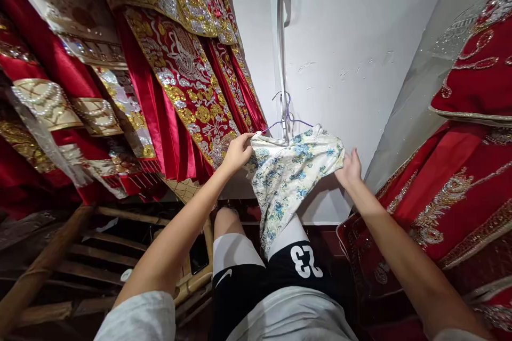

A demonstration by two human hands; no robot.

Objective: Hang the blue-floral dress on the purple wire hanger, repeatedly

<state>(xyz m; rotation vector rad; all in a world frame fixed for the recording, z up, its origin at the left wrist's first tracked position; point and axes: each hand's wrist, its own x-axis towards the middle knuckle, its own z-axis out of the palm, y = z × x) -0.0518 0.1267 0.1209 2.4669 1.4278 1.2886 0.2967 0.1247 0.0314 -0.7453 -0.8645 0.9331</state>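
A short-sleeved floral shirt (286,176), white with blue and green flowers, hangs in front of me on a thin purple hanger (300,121). My left hand (239,153) is closed on the shirt's left shoulder edge, with fingertips partly behind the cloth. At the right sleeve, my right hand (350,169) grips the cuff from its outer side; one finger sticks up and the others are partly hidden. Between both hands the cloth is spread sideways, and its lower part drapes down in folds over my thigh. A second, darker hanger hook shows beside the purple one.
A vertical metal rail (281,37) runs down the white wall (344,26) behind the hanger. Red embroidered garments (188,64) hang at left, more red beaded garments (472,170) at right. Low on the left stands a bamboo frame (60,256), with a dark phone-like slab (199,257) near it.
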